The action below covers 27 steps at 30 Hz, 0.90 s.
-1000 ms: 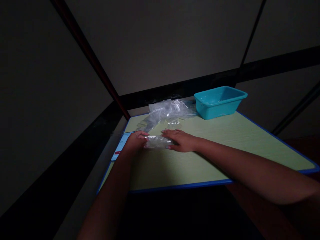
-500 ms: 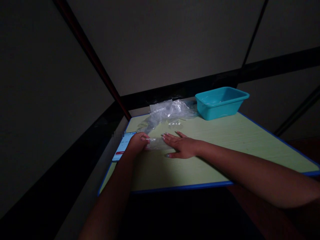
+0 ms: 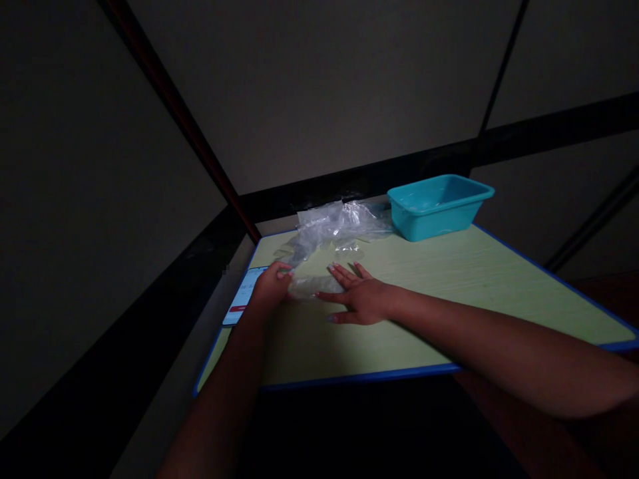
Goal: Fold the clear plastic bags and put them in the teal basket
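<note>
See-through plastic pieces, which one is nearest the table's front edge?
The flat, clear plastic piece between the left hand and right hand; the other pieces lie farther back.

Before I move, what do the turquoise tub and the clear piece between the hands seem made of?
Turquoise tub: likely molded plastic, satin finish, judging by even colour and rounded rim.
Clear piece: probably thin plastic film, faintly glossy; the tabletop shows through.
</note>
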Available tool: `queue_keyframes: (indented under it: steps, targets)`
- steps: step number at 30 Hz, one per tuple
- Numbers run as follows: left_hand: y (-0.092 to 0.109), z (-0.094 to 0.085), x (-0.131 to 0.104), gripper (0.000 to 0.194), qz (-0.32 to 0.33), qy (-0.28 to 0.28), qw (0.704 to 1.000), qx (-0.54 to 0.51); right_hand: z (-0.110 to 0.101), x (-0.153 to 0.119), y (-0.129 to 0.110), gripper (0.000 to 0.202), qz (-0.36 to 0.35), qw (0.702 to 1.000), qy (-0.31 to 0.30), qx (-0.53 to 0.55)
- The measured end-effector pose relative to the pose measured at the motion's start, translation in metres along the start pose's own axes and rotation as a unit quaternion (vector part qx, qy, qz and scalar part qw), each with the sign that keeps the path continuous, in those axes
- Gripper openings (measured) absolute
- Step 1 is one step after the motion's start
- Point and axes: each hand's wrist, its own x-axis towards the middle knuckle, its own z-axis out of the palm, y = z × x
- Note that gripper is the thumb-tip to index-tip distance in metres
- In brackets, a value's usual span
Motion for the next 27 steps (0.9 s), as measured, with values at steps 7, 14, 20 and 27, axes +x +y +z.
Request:
queue_keyframes:
  steps: [7,14,20,27]
  targets:
    - [0.008,0.004,-0.007,0.028,0.222,0.017,0.974,0.038,-0.001,0.0,-0.001,0.061,0.0,1.0,-0.004,-0.003]
    - [0.015,0.037,-0.033,0.042,0.174,-0.214,0.96,-0.036,-0.003,0.0,-0.002,0.058,0.016,1.0,-0.02,0.012]
    - [0.0,0.031,-0.027,0.045,0.113,-0.202,0.972,0.032,-0.005,0.0,-0.003,0.055,0.02,0.999,-0.039,0.014]
    - [0.008,0.028,-0.028,0.05,0.15,-0.07,0.972,0.168,-0.007,0.0,0.007,0.066,0.019,0.999,-0.006,0.039]
